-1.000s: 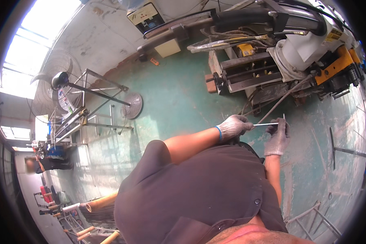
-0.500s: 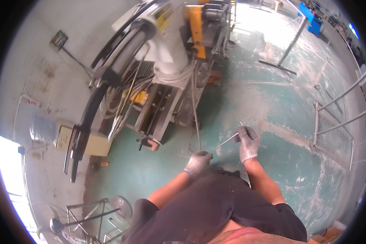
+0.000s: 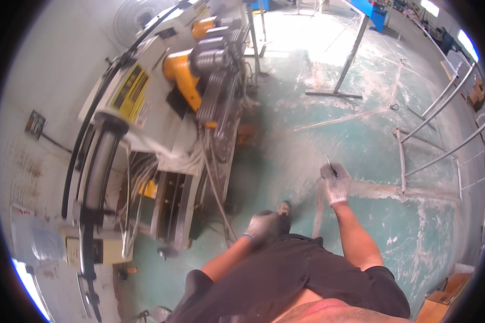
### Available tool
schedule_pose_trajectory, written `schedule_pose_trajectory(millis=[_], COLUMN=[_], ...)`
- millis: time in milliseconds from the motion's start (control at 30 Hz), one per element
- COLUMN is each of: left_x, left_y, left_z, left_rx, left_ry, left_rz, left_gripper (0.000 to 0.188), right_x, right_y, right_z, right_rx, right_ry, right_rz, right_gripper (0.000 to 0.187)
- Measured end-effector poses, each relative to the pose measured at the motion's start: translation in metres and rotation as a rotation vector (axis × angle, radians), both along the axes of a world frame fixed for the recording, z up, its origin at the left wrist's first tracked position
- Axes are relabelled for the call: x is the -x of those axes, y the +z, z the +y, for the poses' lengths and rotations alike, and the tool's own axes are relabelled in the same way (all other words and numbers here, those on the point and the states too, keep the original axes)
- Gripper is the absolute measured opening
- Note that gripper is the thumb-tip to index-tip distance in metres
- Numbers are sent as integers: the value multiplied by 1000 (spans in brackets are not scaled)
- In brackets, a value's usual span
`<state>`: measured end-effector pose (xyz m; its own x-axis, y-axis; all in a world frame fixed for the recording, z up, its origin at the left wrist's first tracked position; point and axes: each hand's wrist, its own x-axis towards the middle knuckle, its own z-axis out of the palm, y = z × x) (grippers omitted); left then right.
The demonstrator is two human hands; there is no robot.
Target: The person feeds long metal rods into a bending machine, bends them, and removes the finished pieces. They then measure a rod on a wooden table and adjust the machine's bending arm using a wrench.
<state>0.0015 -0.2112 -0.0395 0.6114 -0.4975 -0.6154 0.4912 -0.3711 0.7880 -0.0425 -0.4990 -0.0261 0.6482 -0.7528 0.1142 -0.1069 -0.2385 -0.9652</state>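
Two gloved hands were in view: the left hand (image 3: 264,227) low at centre and the right hand (image 3: 335,182) to its right, each in one grey work glove. One thin metal rod (image 3: 328,164) stuck up from the right hand. One large machine (image 3: 161,134) filled the left half of the frame, with one yellow housing (image 3: 183,75) near its top. One fan (image 3: 132,16) showed at the upper left. One metal stand (image 3: 350,59) stood at upper centre. At the right edge leaned one frame of metal tubes (image 3: 442,140), at least three long tubes in it. One shoe (image 3: 283,210) showed beside the left hand.
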Motion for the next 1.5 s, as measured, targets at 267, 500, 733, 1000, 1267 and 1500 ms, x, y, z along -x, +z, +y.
schedule_pose_trajectory(millis=[267,500,733,1000,1267,1500], left_x=[-186,-319,-410,-585,-787,-1014], left_y=[45,19,-59,56,31,85], left_z=[-166,-276,-388,-564,-689,-763], left_rx=[37,46,7,55,86,157], left_ry=[70,85,27,160,177,318], left_rz=[85,98,-20,53,-5,-292], left_gripper=[28,28,27,25,28,26], right_x=[58,125,-45,-470,-737,-685], right_y=[-111,-208,-269,-187,-102,-245], right_z=[-178,-222,-395,-639,-707,-849], right_rx=[-255,-256,-206,62,334,479], right_ry=[-435,-662,-540,-133,197,382], right_rz=[340,1191,1314,637,614,1359], right_gripper=[30,44,46,38,38,47])
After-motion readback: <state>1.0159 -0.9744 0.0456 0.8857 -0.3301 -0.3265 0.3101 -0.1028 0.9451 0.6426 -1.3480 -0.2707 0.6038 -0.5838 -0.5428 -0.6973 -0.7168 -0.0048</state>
